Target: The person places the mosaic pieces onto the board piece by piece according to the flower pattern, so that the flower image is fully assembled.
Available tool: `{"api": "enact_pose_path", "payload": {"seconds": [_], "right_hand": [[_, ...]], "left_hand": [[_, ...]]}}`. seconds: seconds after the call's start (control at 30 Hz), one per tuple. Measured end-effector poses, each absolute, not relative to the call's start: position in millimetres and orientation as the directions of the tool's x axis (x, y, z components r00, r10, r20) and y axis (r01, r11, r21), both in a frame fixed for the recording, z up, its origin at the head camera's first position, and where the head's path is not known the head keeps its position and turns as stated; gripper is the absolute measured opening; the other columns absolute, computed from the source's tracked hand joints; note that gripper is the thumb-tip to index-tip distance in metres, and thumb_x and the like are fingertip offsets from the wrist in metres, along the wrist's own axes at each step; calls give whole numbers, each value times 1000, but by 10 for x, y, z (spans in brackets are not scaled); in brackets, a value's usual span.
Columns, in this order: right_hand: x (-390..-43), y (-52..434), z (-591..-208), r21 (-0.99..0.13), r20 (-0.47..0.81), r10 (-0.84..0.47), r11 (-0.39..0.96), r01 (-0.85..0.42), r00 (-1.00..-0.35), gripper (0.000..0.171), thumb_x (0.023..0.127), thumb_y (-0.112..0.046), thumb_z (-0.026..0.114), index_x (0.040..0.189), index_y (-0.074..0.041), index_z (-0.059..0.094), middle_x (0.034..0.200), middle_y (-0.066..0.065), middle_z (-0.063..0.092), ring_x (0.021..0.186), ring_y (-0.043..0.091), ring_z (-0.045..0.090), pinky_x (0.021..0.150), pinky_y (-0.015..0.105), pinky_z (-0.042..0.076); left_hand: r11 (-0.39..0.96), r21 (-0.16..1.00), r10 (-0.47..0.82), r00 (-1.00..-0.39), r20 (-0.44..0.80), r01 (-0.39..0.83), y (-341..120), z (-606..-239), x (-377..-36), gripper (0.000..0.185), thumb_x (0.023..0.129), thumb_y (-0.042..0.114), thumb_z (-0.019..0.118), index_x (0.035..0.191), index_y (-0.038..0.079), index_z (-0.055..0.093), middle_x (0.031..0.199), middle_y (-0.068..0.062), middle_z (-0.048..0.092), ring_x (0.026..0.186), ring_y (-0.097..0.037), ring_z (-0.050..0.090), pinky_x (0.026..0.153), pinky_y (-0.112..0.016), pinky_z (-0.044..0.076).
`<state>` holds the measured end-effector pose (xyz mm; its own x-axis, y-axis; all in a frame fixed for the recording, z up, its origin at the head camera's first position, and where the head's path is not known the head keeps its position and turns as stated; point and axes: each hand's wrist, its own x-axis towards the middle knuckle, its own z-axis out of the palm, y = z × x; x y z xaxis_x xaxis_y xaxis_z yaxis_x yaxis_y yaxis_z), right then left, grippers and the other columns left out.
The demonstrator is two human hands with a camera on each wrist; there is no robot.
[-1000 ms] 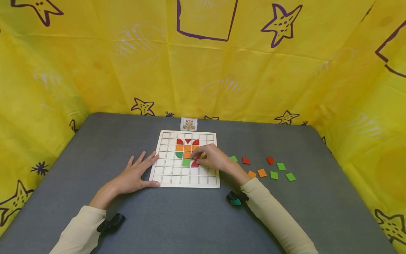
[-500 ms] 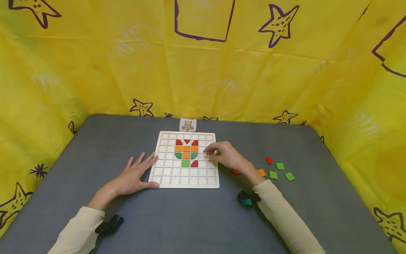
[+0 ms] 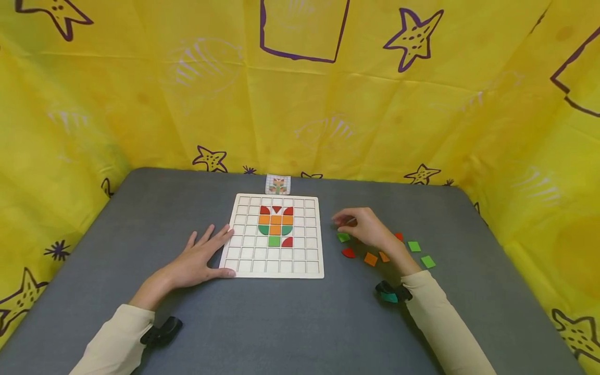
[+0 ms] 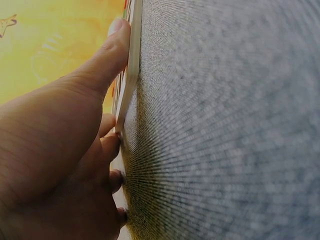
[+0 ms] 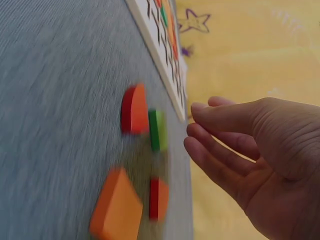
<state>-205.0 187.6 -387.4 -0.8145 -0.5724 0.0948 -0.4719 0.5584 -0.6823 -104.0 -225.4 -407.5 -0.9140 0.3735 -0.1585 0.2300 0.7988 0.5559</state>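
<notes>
Head view: left hand (image 3: pixel 199 259) flat, fingers straight, bracing the left edge of the grid board (image 3: pixel 274 237) on the grey surface (image 3: pixel 290 323). Right hand (image 3: pixel 363 227) hovers empty, fingers loosely bent, over loose pieces just right of the board, nearest a green piece (image 3: pixel 344 237). Ten pieces sit in the board: four red, three orange, three green. Loose ones: seven visible. A pattern card (image 3: pixel 278 184) lies beyond the board.

Left wrist view: thumb (image 4: pixel 107 55) pressed along the board's rim (image 4: pixel 131 65). Best kept braced.

Right wrist view: relaxed fingers (image 5: pixel 215 150) near a red piece (image 5: pixel 133 109) and the green piece (image 5: pixel 158 130); two orange nearby. Pinch the chosen piece by its edges and check the card.
</notes>
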Motion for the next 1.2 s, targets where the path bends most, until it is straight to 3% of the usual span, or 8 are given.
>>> {"api": "enact_pose_path", "payload": {"seconds": [0.23,0.47,0.73,1.2], "right_hand": [[-1983,2202,-3894,-651,91,-516,616,-443,-852,29,85,2,73,114,2,70,103,14,72,93,27,67,82,43,57],[-1932,2437,-3948,-650,42,-528,630,-424,-848,35,83,0,76,117,3,69,109,16,71,99,31,68,81,39,57],[-1899,2489,-3981,-665,-14,-534,636,-391,-845,38,83,-3,77,120,1,68,112,15,70,99,29,69,79,34,58],[-1910,2439,-3995,-613,41,-532,655,-442,-846,30,84,-2,76,114,0,71,103,10,72,90,24,67,80,40,57]], "left_hand": [[797,557,374,-915,-154,233,-2239,-4076,-1045,103,78,58,73,156,10,26,162,-16,16,146,-49,1,110,-68,-7],[796,559,376,-914,-156,232,-2238,-4087,-1051,103,79,59,73,156,10,25,162,-16,16,146,-48,1,110,-68,-8],[796,560,374,-915,-152,232,-2262,-4100,-1046,103,78,59,73,156,10,25,162,-16,16,146,-49,1,110,-68,-8],[793,560,378,-914,-146,239,-2252,-4077,-1033,102,79,59,73,155,9,26,162,-16,17,146,-48,1,110,-68,-7]]}}
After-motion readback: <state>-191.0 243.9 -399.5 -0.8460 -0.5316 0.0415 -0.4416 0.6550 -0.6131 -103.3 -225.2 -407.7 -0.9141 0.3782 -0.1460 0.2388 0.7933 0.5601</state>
